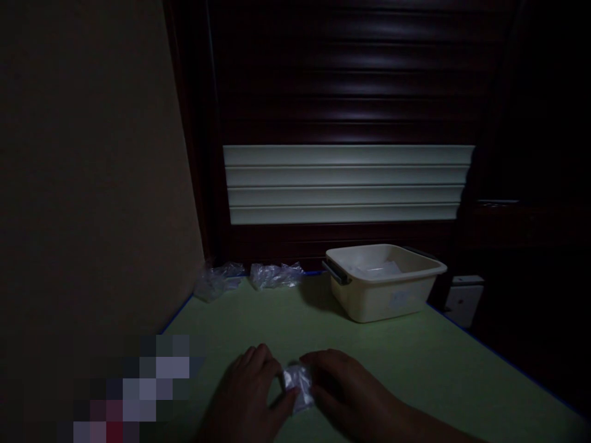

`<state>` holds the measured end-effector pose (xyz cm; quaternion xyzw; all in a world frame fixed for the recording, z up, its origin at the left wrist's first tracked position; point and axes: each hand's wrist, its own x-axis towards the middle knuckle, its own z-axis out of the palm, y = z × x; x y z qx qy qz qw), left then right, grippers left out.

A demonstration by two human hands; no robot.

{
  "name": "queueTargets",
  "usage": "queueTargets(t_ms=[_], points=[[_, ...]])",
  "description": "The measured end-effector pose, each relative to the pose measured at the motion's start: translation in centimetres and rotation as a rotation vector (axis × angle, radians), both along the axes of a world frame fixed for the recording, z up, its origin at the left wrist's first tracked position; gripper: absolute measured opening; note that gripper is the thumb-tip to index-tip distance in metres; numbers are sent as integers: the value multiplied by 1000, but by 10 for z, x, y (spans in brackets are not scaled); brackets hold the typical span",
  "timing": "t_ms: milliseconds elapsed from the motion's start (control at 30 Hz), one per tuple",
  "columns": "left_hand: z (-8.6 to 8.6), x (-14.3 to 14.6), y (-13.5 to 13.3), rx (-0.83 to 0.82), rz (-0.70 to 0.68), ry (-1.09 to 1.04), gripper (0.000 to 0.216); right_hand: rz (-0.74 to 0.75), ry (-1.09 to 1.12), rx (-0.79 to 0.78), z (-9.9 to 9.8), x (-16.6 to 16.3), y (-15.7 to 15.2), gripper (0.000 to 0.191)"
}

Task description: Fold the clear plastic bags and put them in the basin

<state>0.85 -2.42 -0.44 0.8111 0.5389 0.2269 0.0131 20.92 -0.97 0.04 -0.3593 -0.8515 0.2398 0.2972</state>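
The left hand [249, 384] and the right hand [341, 381] both pinch a small shiny packet [300, 383] between them, at the near part of the green table [286, 323]; in this dim light its contents are hard to tell. Farther back, a cream tub [390, 301] with dark handles fills the far right corner. Left of it, 2 crumpled clear bags [276, 277] lie along the far edge. A plain wall [92, 184] closes off the left, and a slatted shutter [346, 184] stands behind.
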Motion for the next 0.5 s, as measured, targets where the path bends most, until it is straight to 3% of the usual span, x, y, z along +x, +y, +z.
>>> queueTargets(t_ms=[167, 333, 400, 500], points=[[-3, 5, 4, -85, -97, -259, 11, -72, 21, -41, -7, 2, 1, 47], [-5, 7, 6, -321, -174, -609, 8, 45, 252, -193, -8, 1, 1, 53], [-6, 8, 6, -436, -194, -721, 5, 87, 361, -303, -8, -1, 2, 46], [-7, 9, 7, -547, -227, -871, 23, 126, 464, -473, -6, -4, 6, 30]])
